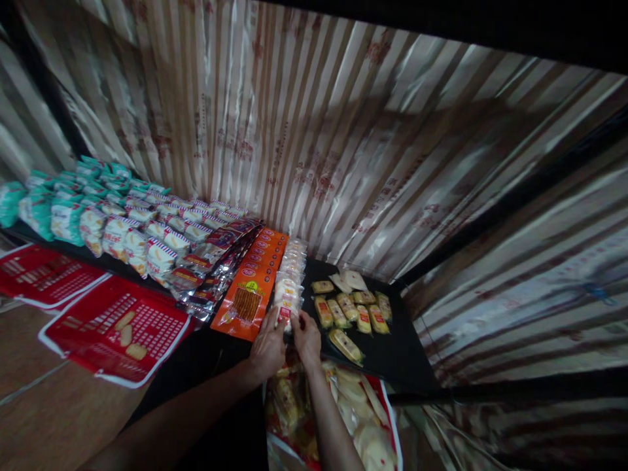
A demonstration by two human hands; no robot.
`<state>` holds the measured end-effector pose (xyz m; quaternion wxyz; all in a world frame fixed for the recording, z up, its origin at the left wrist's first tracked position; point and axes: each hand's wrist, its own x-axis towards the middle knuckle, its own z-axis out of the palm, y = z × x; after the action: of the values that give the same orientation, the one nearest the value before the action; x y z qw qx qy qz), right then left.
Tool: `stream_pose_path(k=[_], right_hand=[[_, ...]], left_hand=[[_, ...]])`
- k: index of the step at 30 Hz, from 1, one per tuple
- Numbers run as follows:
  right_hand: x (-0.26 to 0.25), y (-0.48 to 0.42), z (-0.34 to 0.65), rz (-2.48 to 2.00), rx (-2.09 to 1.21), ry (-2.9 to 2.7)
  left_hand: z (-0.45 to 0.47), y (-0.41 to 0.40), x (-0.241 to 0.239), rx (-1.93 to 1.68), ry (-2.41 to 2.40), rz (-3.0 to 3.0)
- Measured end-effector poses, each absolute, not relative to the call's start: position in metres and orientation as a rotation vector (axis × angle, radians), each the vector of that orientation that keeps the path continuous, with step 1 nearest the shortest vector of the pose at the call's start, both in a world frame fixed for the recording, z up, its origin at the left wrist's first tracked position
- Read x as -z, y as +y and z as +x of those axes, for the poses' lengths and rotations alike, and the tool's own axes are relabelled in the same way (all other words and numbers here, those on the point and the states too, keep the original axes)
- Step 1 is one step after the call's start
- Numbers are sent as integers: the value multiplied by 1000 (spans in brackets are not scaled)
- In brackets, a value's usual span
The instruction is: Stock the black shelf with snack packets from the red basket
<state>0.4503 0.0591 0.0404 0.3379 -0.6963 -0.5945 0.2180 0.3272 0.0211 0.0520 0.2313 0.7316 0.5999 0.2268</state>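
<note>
My left hand point(269, 347) and my right hand point(307, 338) meet at the front end of a row of small clear-wrapped white snack packets point(289, 278). Between my fingertips is the nearest snack packet point(284, 314), which carries a red label; the fingers of both hands close on its two sides. Directly left of the row lies a long orange snack bag point(252, 281) with brown sticks showing through its window. To the right, several yellowish wrapped cakes point(347, 305) lie loosely grouped on the black shelf point(392, 363), with flat white packets point(350, 280) behind them.
Leftward stand silver-and-dark bags point(210, 261), white striped packets point(161, 255) and teal packets point(66, 212). Red baskets point(147, 330) sit below the shelf at left. A basket of wrapped snacks point(394, 418) is under my right forearm. Striped sheeting point(314, 131) hangs behind.
</note>
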Motion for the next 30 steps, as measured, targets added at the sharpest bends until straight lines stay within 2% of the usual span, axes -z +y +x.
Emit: stream_pose_path(k=[4, 21, 30], right_hand=[[-37, 59, 449, -1869, -418, -1597], [-38, 70, 445, -1667, -567, -1417], [-28, 70, 443, -1723, -447, -1495]], left_hand=[[329, 23, -49, -653, 1644, 1986], [334, 35, -49, -682, 1654, 1964], [331, 54, -58, -819, 1824, 1759]])
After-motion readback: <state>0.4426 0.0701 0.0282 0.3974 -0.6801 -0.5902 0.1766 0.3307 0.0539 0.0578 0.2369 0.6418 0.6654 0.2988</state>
